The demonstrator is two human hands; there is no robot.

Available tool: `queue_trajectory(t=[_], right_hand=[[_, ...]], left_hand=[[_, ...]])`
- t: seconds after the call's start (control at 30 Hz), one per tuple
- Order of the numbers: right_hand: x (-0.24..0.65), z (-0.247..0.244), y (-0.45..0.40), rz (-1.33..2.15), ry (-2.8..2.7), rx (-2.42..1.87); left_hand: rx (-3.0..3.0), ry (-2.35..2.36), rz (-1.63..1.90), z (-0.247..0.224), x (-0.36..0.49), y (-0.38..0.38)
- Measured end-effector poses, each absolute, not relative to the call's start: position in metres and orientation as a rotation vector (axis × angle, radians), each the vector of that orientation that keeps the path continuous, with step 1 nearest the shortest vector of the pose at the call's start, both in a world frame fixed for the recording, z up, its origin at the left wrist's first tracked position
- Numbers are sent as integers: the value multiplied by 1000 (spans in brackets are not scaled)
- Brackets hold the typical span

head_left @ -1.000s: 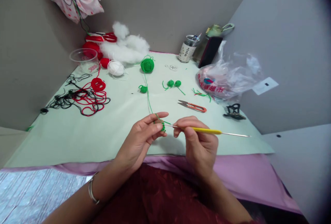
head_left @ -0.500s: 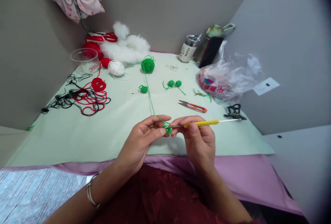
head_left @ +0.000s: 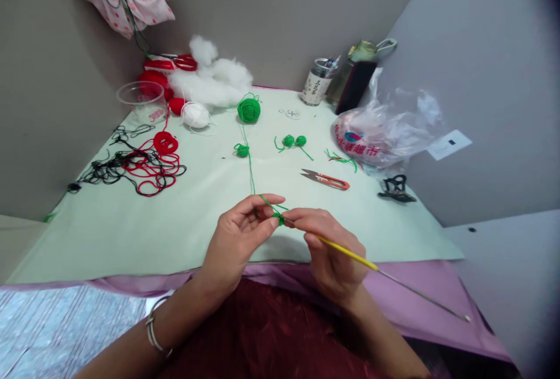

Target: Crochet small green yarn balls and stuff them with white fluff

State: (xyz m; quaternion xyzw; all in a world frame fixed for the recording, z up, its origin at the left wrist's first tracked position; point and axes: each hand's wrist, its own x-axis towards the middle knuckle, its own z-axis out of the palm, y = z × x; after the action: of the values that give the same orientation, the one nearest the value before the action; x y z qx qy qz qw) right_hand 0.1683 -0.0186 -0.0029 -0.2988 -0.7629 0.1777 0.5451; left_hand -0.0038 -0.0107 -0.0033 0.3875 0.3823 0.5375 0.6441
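Observation:
My left hand [head_left: 238,236] pinches a small green crocheted piece [head_left: 279,219] between thumb and fingers, and green yarn runs over its raised index finger. From there the strand leads up the table to a green yarn ball [head_left: 249,111]. My right hand [head_left: 335,251] grips a crochet hook with a yellow handle [head_left: 350,254]; the hook's tip is at the green piece, and its metal rear end slants down to the right. Fingertips of both hands nearly meet around the piece.
Thread snips [head_left: 326,179], green crocheted balls [head_left: 294,141] and a black claw clip [head_left: 397,188] lie beyond my hands. Tangled red and black yarn [head_left: 149,166] is at left, white stuffing [head_left: 214,81] behind. A plastic bag [head_left: 380,134] and pen cup [head_left: 315,84] stand right.
The hook has swung from nearly level to slanting, its rear end now lower at the right. My right hand has turned with it, and its fingers are more extended over the handle.

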Motion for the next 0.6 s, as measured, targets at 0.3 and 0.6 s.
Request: queue_trajectory(t=[0.3,0.6], right_hand=[[163,-10,-18,301,-1799,-744],[159,-12,-20,283,-1760,-791]], left_hand=[[952,936,1269,-2,-1,-14],[791,824,1200,-5,-1,-16]])
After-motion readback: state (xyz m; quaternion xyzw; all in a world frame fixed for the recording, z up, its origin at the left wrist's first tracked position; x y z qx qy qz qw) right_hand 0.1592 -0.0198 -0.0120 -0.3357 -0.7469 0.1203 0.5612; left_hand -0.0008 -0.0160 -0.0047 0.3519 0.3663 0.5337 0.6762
